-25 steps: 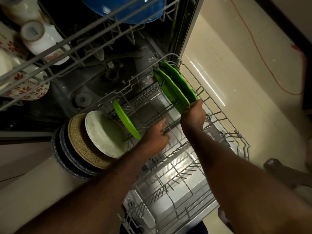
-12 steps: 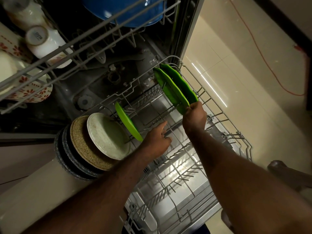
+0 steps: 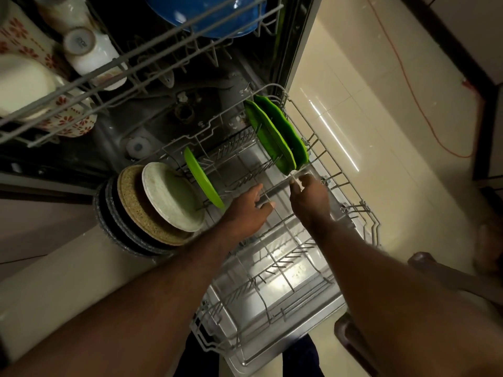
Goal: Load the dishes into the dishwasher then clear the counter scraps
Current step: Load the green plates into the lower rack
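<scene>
Two dark green plates [image 3: 275, 137] stand on edge side by side in the far right corner of the lower rack [image 3: 353, 210], the outer one close against the rack's right rim. The right hand [image 3: 310, 198] is just below their near edge, apart from them. Its fingers are curled with the tips at a grey bar [image 3: 280, 186] that runs across the rack; whether they pinch the bar cannot be told. The left hand [image 3: 245, 213] reaches in beside it, fingers nearly straight and spread, index above the bar and thumb below, holding nothing.

A lighter green plate [image 3: 202, 180] stands alone in the tines left of the left hand, with open tine rows between it and the dark pair. At the rack's left edge a pale plate [image 3: 168, 197], a tan speckled plate [image 3: 130, 197] and several dark plates [image 3: 109, 213] lean together.

The near half of the rack holds only bare wire, over the lowered door [image 3: 272, 346].

Above and behind, the upper rack [image 3: 136, 61] juts out over the tub, carrying a blue bowl [image 3: 206, 17] and a white cup [image 3: 89, 53]. To the right lies the tiled floor [image 3: 381, 131], with an orange cable [image 3: 416, 104] trailing across it.
</scene>
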